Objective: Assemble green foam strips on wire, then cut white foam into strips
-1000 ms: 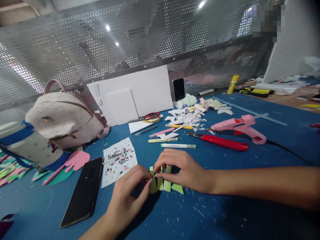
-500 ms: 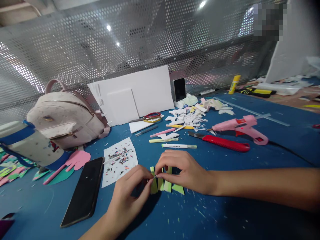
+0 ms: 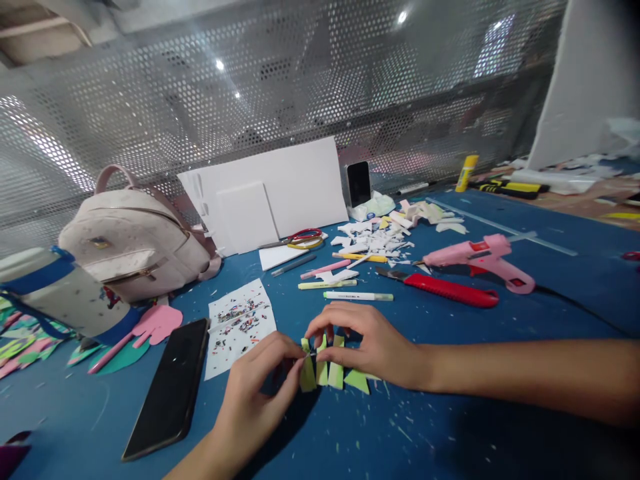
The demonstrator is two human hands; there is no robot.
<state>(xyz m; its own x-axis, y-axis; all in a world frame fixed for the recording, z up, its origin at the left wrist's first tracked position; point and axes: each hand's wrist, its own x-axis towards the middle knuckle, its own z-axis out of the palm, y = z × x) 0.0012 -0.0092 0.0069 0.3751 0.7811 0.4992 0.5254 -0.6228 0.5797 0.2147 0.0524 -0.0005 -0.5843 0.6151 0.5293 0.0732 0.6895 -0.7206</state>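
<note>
Several pale green cut pieces, strips and a wedge (image 3: 357, 381), lie side by side on the blue table. Over the leftmost green strip (image 3: 307, 377), my left hand (image 3: 265, 380) pinches thumb and forefinger together; a tiny greyish bit shows at the tips, too small to name. My right hand (image 3: 370, 340) arches over the other strips, thumb and forefinger apart with a small gap between them. Its remaining fingers curl behind and are partly hidden. Beyond the hands lie a white-and-green marker (image 3: 358, 296) and a yellowish marker (image 3: 327, 285).
To the right are a red utility knife (image 3: 450, 289) and a pink glue gun (image 3: 483, 259) with its cord. White scraps (image 3: 377, 237) and scissors (image 3: 300, 239) lie farther back. On the left are a phone (image 3: 170, 387), a speckled paper sheet (image 3: 240, 327), a tumbler (image 3: 75, 297) and a backpack (image 3: 135, 233).
My right thumb and forefinger have parted from their pinch beside the left fingertips. My left hand keeps its pinch. The whole view has shifted slightly.
</note>
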